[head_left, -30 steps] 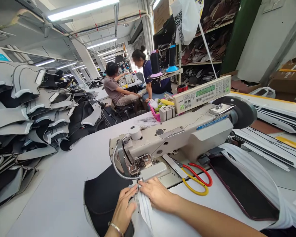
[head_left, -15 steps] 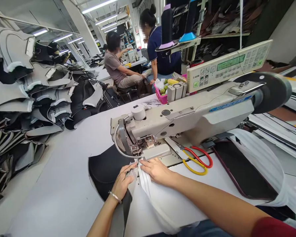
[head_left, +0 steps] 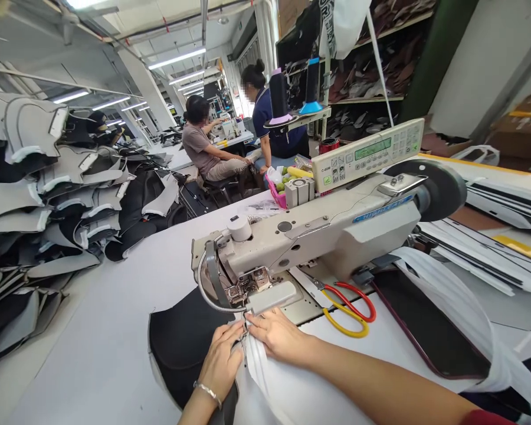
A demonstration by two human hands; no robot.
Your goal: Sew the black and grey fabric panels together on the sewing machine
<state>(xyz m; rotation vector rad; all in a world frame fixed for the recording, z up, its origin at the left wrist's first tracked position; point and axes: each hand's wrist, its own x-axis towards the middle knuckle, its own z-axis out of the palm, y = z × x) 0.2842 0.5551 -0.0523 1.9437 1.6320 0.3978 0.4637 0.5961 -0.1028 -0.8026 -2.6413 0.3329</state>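
My left hand (head_left: 220, 363) lies on a black fabric piece (head_left: 181, 336) with a pale edge, its fingers stretched toward the needle area of a beige sewing machine (head_left: 265, 245). Close beside it, my right hand (head_left: 279, 337) has its fingertips on a white strip that looks like zipper tape (head_left: 259, 372), just in front of the machine's guard. The strip runs from there down toward my lap. Where fabric and strip meet under the machine head is partly hidden by my fingers.
Scissors (head_left: 347, 313) with red and yellow handles lie right of my hand, then a dark phone (head_left: 429, 324) under a white tape loop (head_left: 469, 295). Stacked fabric pieces (head_left: 71, 195) fill the left. Two people sit or lean beyond a pink basket (head_left: 278, 195).
The head view has shifted, so machine and hands appear lower and the machine's right end farther left. Both hands stay by the needle area; the grey band near my left wrist is now mostly hidden.
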